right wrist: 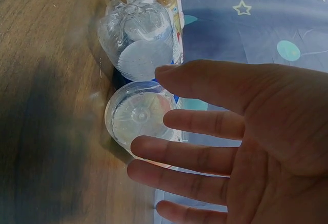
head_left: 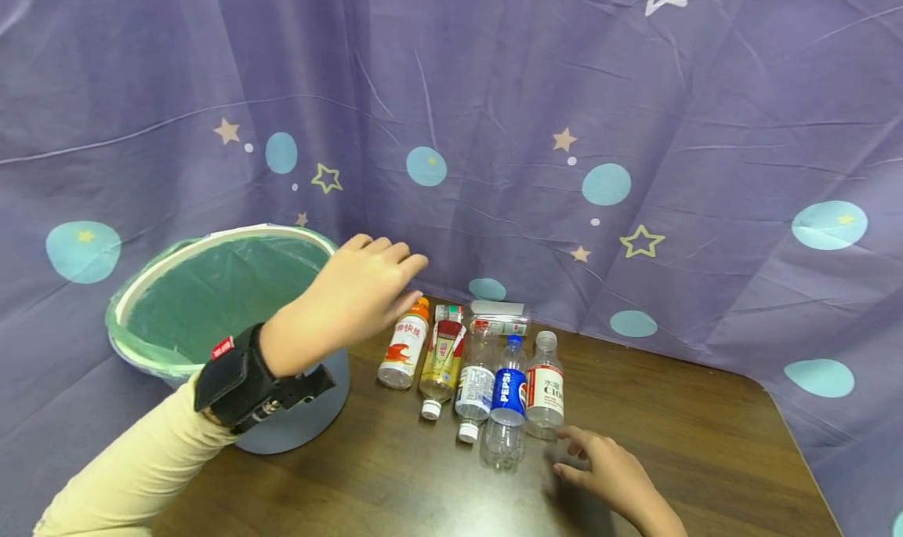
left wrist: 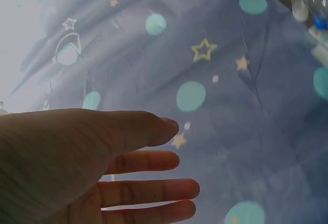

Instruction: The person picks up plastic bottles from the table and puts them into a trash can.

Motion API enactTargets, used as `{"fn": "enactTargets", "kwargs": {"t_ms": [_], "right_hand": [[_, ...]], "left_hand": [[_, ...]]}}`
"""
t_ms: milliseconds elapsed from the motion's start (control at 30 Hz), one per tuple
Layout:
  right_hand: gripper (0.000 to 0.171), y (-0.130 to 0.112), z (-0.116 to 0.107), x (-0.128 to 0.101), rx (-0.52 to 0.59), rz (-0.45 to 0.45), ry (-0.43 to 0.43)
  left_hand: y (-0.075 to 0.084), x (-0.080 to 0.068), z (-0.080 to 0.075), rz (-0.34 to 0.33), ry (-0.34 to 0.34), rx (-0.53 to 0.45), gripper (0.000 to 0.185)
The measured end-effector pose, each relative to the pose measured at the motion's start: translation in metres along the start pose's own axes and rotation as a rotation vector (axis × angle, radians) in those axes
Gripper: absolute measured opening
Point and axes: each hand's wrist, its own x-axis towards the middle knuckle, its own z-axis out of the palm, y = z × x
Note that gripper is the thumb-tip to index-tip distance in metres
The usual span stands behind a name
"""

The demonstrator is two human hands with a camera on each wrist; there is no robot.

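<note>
My left hand (head_left: 356, 286) is raised beside the bin's right rim, holding nothing, its fingers loosely extended in the left wrist view. Low on the right, my right hand (head_left: 607, 470) hovers by the base of a clear bottle with a white and red label (head_left: 545, 388). Its spread fingers (right wrist: 184, 152) overlap that bottle's base in the right wrist view, and nothing is in its palm. Beside it lies a blue-capped Pepsi bottle (head_left: 509, 400). Further left lie a clear white-capped bottle (head_left: 475, 388), a bottle with a red and yellow label (head_left: 442, 361) and an orange-capped bottle (head_left: 404, 349).
A round bin (head_left: 151, 286) with a green liner (head_left: 233, 294) stands at the left, its rim above table height. Another clear bottle (head_left: 501, 317) lies crosswise behind the row. The wooden table (head_left: 677, 419) meets a purple patterned curtain (head_left: 494, 129) at the back.
</note>
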Motion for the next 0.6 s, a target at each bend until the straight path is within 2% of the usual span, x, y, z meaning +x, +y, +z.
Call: {"fn": "enactTargets", "kwargs": {"t_ms": [100,267,433,600], "right_hand": [[0.043,0.000,0.000,0.000,0.004,0.000,0.004],[0.041,0.004,0.003,0.000,0.009,-0.003,0.024],[0.037,0.010,0.005,-0.001,0.010,-0.005,0.081],[0.036,0.016,0.003,-0.002,0.011,0.005,0.124]], "left_hand": [[0.009,0.000,0.014,-0.008,-0.009,-0.018,0.032],[0.023,-0.002,0.046,-0.060,-0.022,-0.078,0.025],[0.032,-0.011,0.083,-0.164,-0.053,-0.171,0.026],[0.034,-0.022,0.125,-0.299,-0.081,-0.234,0.034]]}}
